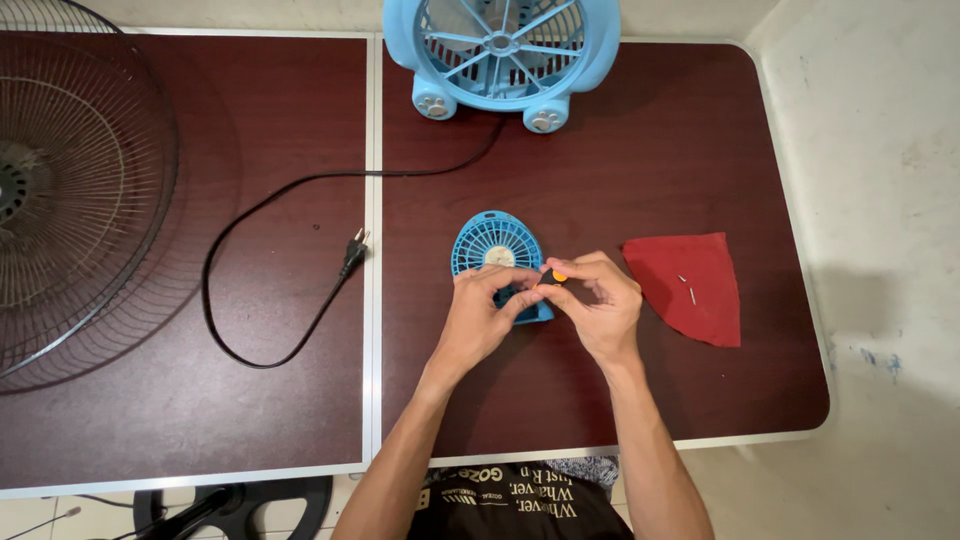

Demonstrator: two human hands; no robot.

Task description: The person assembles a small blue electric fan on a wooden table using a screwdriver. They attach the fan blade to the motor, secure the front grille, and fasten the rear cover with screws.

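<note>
At the bottom edge of the frame we see a dark shirt with pale print, and our two bare forearms running up from it toward the middle of the picture. Our left hand sits just left of centre, its fingers curled onto the lower rim of a small blue fan that lies flat on the dark red-brown table. Our right hand meets it from the right, fingers narrowed to a pinch around a small tool with an orange handle; only a bit of orange shows between the fingertips, and its tip is hidden, so we cannot tell where it touches the fan. The two hands touch each other over the fan's lower part.

Just right of our right hand lies a red cloth, with two small pale screws resting on it. Left of the hands, past the pale seam where two tabletops join, a black power cord loops across the left table and ends in a plug near the seam.

Farther up, at the top centre, a larger light blue fan stands on its little feet, the cord running to its base. At the far left a big wire fan guard lies on the table, cut off by the frame edge. Down in the lower left corner a black round base rests on the floor
</note>
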